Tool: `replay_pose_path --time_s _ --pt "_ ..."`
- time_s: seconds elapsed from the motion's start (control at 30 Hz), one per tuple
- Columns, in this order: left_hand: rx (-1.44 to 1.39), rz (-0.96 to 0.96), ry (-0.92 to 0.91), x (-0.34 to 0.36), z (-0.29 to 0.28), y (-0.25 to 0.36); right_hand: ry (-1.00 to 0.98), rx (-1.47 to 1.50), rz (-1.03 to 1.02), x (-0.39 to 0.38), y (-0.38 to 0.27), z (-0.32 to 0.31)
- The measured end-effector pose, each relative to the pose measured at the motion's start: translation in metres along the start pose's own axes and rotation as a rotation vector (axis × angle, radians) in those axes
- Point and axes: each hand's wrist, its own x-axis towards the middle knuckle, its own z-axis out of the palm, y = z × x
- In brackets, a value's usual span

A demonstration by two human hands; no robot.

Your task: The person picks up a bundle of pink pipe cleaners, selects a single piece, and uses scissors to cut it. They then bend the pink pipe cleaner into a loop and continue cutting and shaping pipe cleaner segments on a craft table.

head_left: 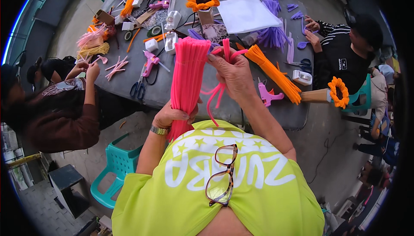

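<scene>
A thick bundle of bright pink pipe cleaners (188,74) stands nearly upright over the table's near edge. My left hand (169,116) is wrapped round its lower part. Beside the bundle's upper right side, my right hand (236,77) is closed on a few loose pink pipe cleaners (220,90); some bend over the fingers and others dangle below. An orange pipe cleaner bundle (272,74) lies on the table to the right of that hand, with a pink glue gun (269,94) near it.
Scissors (138,90) and another pink glue gun (150,63) lie on the grey table (123,78) at left. An orange flower (202,0) and white sheet (248,14) are farther back. People work at left (64,119) and right (345,46). A green chair (114,162) stands left.
</scene>
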Motion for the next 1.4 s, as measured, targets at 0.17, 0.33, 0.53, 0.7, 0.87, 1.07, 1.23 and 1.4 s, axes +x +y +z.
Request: replay_pose_path --time_s 0.17,0.33,0.53,0.7,0.87,1.07,1.23,1.4 --pt "-0.047 0.017 -0.018 0.003 0.001 -0.005 -0.002 0.058 -0.032 -0.004 -0.001 0.001" --pt "0.016 0.023 -0.031 0.007 0.001 -0.002 0.011 0.006 -0.080 -0.003 -0.006 0.002" --pt "0.042 0.015 -0.028 0.011 0.005 0.002 0.014 -0.079 -0.104 0.001 -0.011 0.002" --pt "0.025 -0.010 -0.014 0.011 0.004 0.002 -0.008 -0.142 -0.144 0.001 -0.015 0.002" --pt "0.000 -0.011 -0.021 0.011 0.006 0.001 -0.001 -0.144 -0.129 0.000 -0.015 0.001" --pt "0.019 -0.027 -0.002 0.010 0.005 -0.001 0.012 -0.112 -0.168 0.000 -0.010 0.000" --pt "-0.019 -0.025 -0.024 0.010 0.003 -0.004 0.010 -0.070 -0.121 -0.001 -0.008 -0.006" --pt "-0.065 -0.027 -0.054 0.011 -0.001 -0.008 -0.023 -0.028 -0.151 -0.003 -0.008 -0.006"
